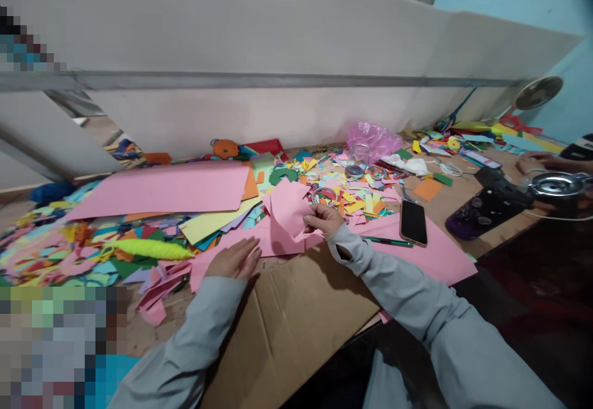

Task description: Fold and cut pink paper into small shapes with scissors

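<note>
We pinch pink paper (285, 211) at right edge with nearer right hand (325, 220); paper lies left, running near-to-far; left hand (234, 259) loosely extended, gripping nothing.

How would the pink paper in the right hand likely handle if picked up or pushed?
The pink paper is probably light, since it looks thin and the right hand seems to pinch it only at one edge. It is likely bendable but not limp: it curves, yet part of it stands up. Pushed there, it would probably flex or fold.
</note>
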Demonstrator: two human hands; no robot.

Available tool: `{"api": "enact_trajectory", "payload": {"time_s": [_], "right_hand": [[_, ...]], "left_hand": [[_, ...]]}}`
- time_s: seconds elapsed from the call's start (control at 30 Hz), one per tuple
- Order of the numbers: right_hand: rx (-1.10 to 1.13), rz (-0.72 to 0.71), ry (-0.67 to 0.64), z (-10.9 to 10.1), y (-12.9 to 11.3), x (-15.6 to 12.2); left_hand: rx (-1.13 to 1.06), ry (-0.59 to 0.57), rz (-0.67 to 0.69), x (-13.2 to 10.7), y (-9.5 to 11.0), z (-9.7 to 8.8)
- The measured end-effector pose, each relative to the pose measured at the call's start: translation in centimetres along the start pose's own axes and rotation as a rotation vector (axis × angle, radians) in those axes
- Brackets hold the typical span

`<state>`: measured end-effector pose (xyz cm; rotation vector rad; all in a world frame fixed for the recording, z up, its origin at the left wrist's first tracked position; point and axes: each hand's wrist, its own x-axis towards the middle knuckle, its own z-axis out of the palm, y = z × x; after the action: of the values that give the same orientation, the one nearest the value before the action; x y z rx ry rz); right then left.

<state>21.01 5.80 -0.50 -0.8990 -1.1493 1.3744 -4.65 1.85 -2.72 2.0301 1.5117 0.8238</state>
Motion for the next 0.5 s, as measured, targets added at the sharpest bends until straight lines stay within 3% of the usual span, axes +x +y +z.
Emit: {"api": "enact_trajectory", "payload": {"time_s": [0.07, 0.17, 0.23, 0.37, 0.5], "right_hand": [[0.053, 0.028, -0.03, 0.5, -0.4, -0.4], [0.079, 0.071, -0.104, 1.2, -0.8, -1.2], [0.075, 0.103, -0.154, 1.6, -0.9, -1.5], [0.033, 0.098, -0.157, 1.7, -0.6, -1.7], [-0.035, 0.078, -0.136, 1.4, -0.3, -1.5]], "left_hand": [[-0.357, 0.108, -0.141, 0.4, 1.6, 0.1], [-0.684, 0.051, -0.36, 1.3, 4.1, 0.5], [-0.853, 0.064, -0.396, 1.9, 4.9, 1.0], [-0.989, 0.248, -0.419, 2.3, 4.6, 1.9], [-1.036, 0.296, -0.467, 1.7, 4.0, 2.4]]}}
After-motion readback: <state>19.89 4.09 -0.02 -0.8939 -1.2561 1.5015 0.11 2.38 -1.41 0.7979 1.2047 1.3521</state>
